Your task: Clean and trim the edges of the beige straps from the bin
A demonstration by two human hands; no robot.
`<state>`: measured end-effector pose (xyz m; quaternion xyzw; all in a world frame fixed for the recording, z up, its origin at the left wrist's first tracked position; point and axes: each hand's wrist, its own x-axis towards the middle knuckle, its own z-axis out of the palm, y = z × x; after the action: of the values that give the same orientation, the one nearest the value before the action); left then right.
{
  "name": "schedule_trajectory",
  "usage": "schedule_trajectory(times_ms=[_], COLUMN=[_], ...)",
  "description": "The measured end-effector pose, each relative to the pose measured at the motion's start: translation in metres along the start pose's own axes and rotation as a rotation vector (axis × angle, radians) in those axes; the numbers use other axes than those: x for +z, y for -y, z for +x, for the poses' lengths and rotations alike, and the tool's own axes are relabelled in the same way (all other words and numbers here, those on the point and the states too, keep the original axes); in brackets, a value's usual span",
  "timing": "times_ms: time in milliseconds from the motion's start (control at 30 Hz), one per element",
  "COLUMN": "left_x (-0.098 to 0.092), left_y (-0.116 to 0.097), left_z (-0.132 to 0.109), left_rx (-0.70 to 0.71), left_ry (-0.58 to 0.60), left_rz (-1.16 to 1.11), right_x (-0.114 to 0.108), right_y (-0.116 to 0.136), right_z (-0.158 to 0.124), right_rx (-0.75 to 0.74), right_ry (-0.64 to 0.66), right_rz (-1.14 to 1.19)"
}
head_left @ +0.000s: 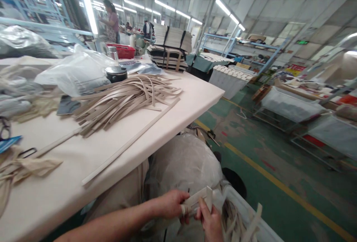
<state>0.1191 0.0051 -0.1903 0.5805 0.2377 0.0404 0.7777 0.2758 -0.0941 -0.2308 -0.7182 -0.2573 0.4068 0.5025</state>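
Low in the view, off the table's edge, my left hand [171, 204] is closed on a folded beige strap [196, 197]. My right hand [209, 221] pinches the same strap near its bent end, its index finger lying along it. Just right of my hands stands a white bin [258, 219] with loose beige straps [233, 218] in it. On the table [195, 89] lies a heap of similar straps [119, 100], and one long single strap [134, 141] stretches along the table's near side.
Clear plastic bags [75, 69], a dark lidded mug [116, 74] and a red basket [121, 51] are at the table's back. A bound stack of panels [170, 48] rises behind the heap. A large plastic bag [184, 160] bulges beneath the table edge. A person [111, 21] stands far off.
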Motion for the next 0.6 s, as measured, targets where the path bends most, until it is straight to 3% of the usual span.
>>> schedule_trajectory(times_ms=[133,600], left_x=[-0.001,-0.003], left_y=[0.0,0.012], left_z=[0.003,0.005], left_rx=[-0.008,-0.029], left_ry=[0.032,-0.068], left_rz=[-0.023,0.08], right_x=[-0.001,0.007], right_y=[-0.004,0.003], right_z=[0.003,-0.004], right_rx=[0.026,-0.014], right_ry=[0.018,0.022], right_rz=[-0.003,0.038])
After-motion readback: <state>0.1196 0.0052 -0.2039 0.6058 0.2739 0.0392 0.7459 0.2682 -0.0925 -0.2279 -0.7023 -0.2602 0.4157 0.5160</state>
